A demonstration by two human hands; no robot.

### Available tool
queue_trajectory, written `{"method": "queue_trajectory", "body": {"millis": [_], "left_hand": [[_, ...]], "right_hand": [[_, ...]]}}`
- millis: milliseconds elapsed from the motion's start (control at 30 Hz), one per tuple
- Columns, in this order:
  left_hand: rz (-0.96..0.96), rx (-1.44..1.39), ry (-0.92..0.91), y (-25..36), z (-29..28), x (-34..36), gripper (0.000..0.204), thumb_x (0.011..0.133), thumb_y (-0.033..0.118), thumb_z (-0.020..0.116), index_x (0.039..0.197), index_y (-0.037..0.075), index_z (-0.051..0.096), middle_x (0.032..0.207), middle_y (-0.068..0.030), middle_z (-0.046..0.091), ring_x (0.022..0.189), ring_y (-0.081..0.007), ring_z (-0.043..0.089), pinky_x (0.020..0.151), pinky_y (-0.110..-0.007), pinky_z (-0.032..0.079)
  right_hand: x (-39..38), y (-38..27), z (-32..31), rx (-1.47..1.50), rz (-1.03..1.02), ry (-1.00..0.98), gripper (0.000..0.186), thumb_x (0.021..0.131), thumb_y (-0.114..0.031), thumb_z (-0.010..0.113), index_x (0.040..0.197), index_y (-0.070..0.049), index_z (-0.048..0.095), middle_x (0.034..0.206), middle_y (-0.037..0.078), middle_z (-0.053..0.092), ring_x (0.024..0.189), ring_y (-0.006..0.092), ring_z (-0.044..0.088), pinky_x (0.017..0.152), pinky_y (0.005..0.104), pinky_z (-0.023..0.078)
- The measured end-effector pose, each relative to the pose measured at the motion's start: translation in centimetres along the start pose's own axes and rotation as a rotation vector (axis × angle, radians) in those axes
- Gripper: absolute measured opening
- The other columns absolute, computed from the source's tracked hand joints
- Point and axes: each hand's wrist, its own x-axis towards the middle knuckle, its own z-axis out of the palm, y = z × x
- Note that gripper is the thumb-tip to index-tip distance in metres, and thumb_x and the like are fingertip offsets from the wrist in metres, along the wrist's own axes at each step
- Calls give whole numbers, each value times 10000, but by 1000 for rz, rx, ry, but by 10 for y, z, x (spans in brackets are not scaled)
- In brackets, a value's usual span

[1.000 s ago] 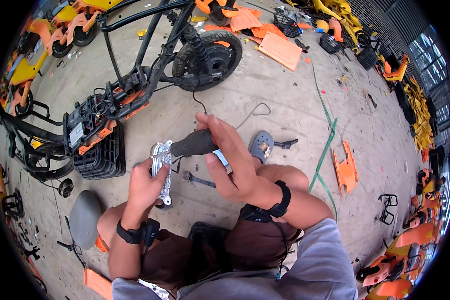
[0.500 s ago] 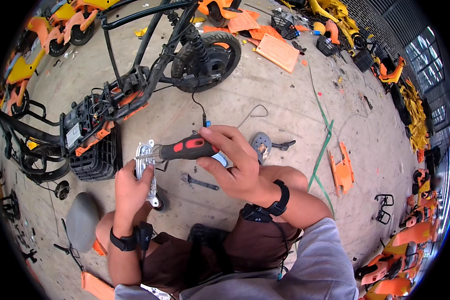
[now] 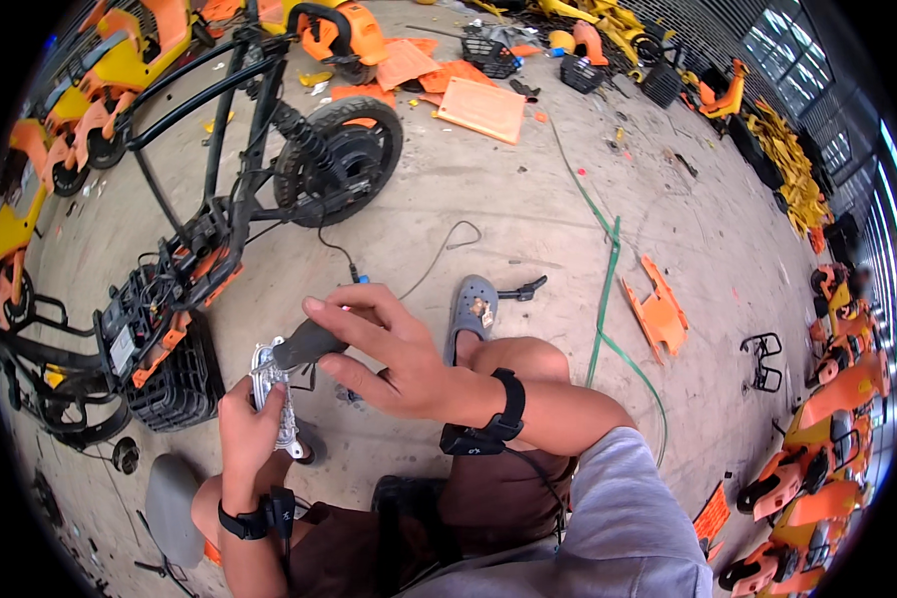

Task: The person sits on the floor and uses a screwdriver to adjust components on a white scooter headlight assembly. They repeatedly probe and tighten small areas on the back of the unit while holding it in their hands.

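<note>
My left hand (image 3: 249,424) is closed round a silver, shiny lamp housing (image 3: 287,439), its thumb on the front face. A screwdriver (image 3: 309,344) with a dark grey handle slants into the housing's upper end. Around the handle curl the thumb and fingers of my right hand (image 3: 389,349), just right of the left one. The screwdriver's tip is hard to make out against the shiny housing. Beyond my hands stands a stripped black scooter frame (image 3: 234,204) with a rear wheel (image 3: 339,164) and exposed wiring.
A grey clog (image 3: 475,304) is on my foot beside a black lever (image 3: 523,289). Green strap (image 3: 608,289) and an orange panel (image 3: 658,309) lie to the right. A grey seat (image 3: 174,510) sits at my left. Orange scooters (image 3: 817,468) line the right edge.
The view has shifted, so the scooter frame sits lower and further left. My right hand has turned on the screwdriver, covering its red patches. The housing stays in my left hand.
</note>
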Motion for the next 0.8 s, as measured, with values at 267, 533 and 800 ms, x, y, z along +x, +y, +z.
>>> {"method": "queue_trajectory", "body": {"millis": [267,533,800], "left_hand": [[29,-64,-62,11,11,7,205,890,119,666,882,-85,644,617,-76,608,550,-92,510,508,-300,414],[2,-96,-56,3,4,3,208,893,124,664,878,-82,642,622,-55,605,552,-89,499,509,-301,411],[2,34,-3,-11,-6,-1,230,885,141,674,800,-63,610,590,-68,576,537,-102,475,503,-319,400]], "right_hand": [[-8,4,-9,1,-37,11,458,931,24,538,1387,30,504,1334,199,498,982,229,650,739,303,545],[-2,2,-3,-8,-24,52,430,936,-42,586,1364,-27,538,1305,182,524,938,275,680,749,335,561],[7,0,16,30,-8,101,456,933,-42,593,1385,-55,534,1307,169,519,924,265,640,757,316,535]]}}
